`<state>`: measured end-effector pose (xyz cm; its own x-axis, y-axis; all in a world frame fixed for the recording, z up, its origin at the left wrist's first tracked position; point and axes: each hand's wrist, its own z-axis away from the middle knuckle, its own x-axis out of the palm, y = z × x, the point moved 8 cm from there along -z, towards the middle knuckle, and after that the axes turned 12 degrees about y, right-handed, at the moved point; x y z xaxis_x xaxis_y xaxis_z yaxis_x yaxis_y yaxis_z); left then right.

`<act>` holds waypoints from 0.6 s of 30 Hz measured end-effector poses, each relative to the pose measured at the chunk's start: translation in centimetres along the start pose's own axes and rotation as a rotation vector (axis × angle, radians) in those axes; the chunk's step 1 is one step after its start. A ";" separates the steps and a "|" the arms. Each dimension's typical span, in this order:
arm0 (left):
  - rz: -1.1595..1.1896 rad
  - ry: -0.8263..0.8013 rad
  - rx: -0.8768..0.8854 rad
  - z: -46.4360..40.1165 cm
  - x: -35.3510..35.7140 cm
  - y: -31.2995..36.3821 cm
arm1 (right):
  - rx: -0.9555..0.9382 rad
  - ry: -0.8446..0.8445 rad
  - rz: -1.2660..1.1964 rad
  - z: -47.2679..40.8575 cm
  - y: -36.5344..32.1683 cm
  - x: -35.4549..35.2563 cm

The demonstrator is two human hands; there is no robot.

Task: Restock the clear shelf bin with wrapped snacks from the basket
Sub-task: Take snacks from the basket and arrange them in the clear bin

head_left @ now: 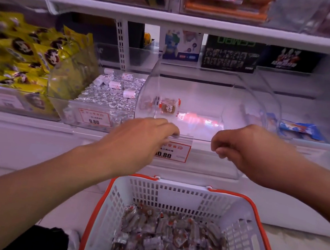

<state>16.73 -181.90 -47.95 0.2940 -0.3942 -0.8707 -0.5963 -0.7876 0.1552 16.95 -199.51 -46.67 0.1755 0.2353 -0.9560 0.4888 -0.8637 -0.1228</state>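
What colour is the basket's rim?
Orange-red, on a white slotted basket; the head view shows it clearly.
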 end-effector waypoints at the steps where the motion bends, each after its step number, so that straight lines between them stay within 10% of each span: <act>1: -0.010 -0.014 -0.006 0.2 0.1 0.1 | 0.005 -0.013 0.013 0.2 -0.2 0.1; 8: -0.051 -0.010 -0.010 0.4 0.2 0.6 | 0.016 0.073 0.116 1.1 -1.2 -0.5; 12: -0.070 0.382 0.176 1.8 -3.2 2.5 | -0.235 0.364 0.062 3.3 -5.1 -2.7; 15: 0.128 0.564 0.297 5.1 -3.3 3.5 | -0.263 -0.075 -0.025 5.3 -6.5 3.9; 18: 0.043 -0.091 0.107 7.7 7.2 1.8 | -0.231 -0.722 0.026 10.3 -5.7 15.0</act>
<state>12.00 -182.44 -57.52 0.2003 -0.3783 -0.9038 -0.6846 -0.7139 0.1471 7.99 -195.61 -63.08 -0.3748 -0.2025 -0.9047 0.6730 -0.7306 -0.1153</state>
